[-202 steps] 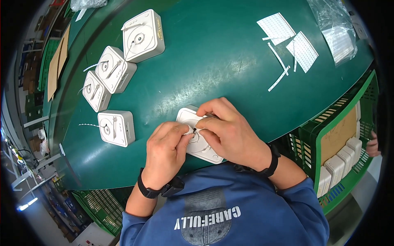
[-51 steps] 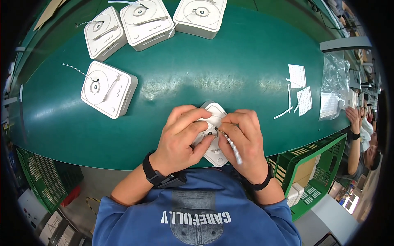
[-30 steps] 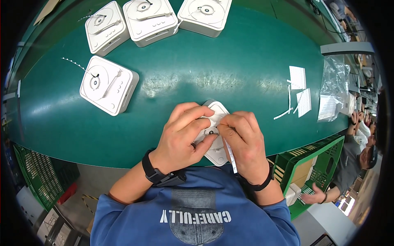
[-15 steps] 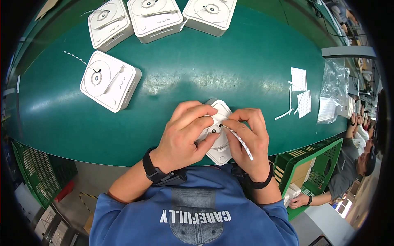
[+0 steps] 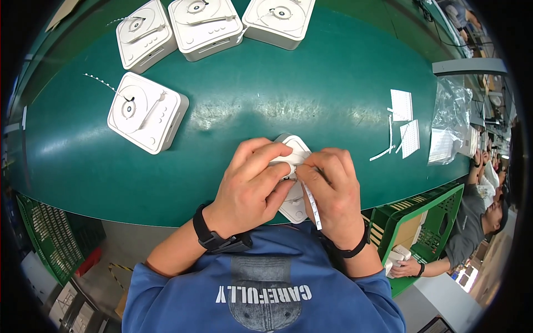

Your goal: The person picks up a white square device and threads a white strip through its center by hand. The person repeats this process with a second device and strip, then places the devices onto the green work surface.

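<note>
A small white turntable-shaped device [image 5: 294, 212] lies on the table close in front of me, partly covered by both hands. My left hand [image 5: 241, 186] is closed over its left side, fingers curled on its top and thumb beside the round centre. Opposite it, my right hand [image 5: 336, 194] pinches a narrow white strip with small printed marks [image 5: 312, 206]. The strip runs down from the fingertips, its free end hanging past the device's right edge. Both sets of fingertips nearly meet over the disc; what lies right between them is hidden.
Several like devices stand at the far left, the nearest one [image 5: 147, 111] with a strip trailing from its disc. Label sheets [image 5: 410, 139] and a clear plastic bag [image 5: 452, 116] lie right. A green crate [image 5: 449, 213] stands lower right, with another person's hand [image 5: 408, 268] at it.
My right fingertips have shifted slightly left, nearer the left hand. The strip now hangs more steeply, and the dark spot by the disc's centre is mostly covered. The left hand stays on the device.
</note>
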A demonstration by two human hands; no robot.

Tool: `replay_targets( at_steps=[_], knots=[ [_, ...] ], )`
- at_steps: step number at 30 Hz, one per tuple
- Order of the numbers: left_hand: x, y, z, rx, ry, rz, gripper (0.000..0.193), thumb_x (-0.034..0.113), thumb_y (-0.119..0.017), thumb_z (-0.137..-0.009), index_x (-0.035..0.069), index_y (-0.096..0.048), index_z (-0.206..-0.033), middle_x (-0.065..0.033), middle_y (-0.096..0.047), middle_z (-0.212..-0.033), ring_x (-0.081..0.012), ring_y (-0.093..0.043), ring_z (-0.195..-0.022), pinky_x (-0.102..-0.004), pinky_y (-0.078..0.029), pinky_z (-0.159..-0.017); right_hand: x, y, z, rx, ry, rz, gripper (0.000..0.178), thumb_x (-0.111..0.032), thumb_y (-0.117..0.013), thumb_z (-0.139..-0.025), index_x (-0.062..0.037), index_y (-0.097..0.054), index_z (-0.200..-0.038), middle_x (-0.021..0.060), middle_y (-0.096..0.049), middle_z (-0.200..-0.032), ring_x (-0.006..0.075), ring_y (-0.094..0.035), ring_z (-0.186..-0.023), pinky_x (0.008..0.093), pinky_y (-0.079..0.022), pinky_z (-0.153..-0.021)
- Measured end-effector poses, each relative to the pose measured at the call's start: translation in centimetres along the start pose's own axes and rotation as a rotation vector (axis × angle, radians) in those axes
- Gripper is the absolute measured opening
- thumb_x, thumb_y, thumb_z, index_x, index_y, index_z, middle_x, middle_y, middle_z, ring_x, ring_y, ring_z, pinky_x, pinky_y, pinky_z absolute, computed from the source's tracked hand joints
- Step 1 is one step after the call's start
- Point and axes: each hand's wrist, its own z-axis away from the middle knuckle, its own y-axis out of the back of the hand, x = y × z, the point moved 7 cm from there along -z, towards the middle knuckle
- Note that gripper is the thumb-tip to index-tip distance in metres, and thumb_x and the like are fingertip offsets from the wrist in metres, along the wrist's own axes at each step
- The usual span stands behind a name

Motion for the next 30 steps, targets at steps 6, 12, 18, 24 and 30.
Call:
replay_targets(
  at_steps=[6,12,18,24,30],
  knots=[
    [0.8,-0.3,0.0,-0.054,-0.028,-0.095,0.032,0.002,-0.085,-0.08,0.004,-0.07,-0.109,-0.0155,-0.069,-0.133,-0.0412,-0.063,-0.115,-0.0483,-0.056,-0.095,1.1,0.1,0.4,0.057,-0.044,-0.093,0.028,0.007,-0.081,-0.074,0.0,-0.076,-0.101,0.0116,-0.068,-0.106,0.0354,-0.066,-0.101,0.0439,-0.056,-0.084],
    [1.0,-0.4,-0.5,-0.103,-0.023,-0.137,0.031,0.003,-0.083,-0.081,0.004,-0.071,-0.109,-0.016,-0.067,-0.133,-0.0413,-0.062,-0.117,-0.0495,-0.056,-0.096,1.3,-0.2,0.7,0.063,-0.018,-0.076,0.03,0.003,-0.078,-0.074,0.0009,-0.078,-0.104,0.0104,-0.068,-0.109,0.0337,-0.066,-0.103,0.043,-0.059,-0.083],
    [0.9,-0.9,-1.0,-0.129,-0.063,-0.173,0.031,0.006,-0.082,-0.079,0.003,-0.074,-0.108,-0.0146,-0.066,-0.131,-0.0381,-0.062,-0.118,-0.0496,-0.055,-0.098,1.7,-0.4,1.0,0.118,-0.024,-0.114,0.029,0.005,-0.078,-0.073,0.0009,-0.077,-0.102,0.0103,-0.068,-0.109,0.0332,-0.066,-0.103,0.0427,-0.058,-0.082],
    [1.1,-0.5,-1.1,-0.13,-0.179,-0.234,0.033,0.005,-0.082,-0.078,0.003,-0.072,-0.11,-0.0164,-0.068,-0.128,-0.0387,-0.065,-0.118,-0.0508,-0.056,-0.097,1.9,-0.3,1.4,0.146,-0.065,-0.18,0.028,0.009,-0.082,-0.075,-0.0001,-0.075,-0.1,0.0112,-0.069,-0.108,0.0348,-0.067,-0.102,0.044,-0.057,-0.085],
    [-1.0,1.8,-0.7,-0.061,0.117,0.074,0.044,0.008,-0.084,-0.077,0.0,-0.067,-0.117,-0.0182,-0.07,-0.127,-0.0398,-0.067,-0.118,-0.0522,-0.057,-0.097,1.0,-0.2,0.9,0.121,-0.079,-0.129,0.027,0.009,-0.077,-0.074,-0.0006,-0.075,-0.099,0.0113,-0.069,-0.107,0.0345,-0.067,-0.102,0.0441,-0.057,-0.086]
  ],
)
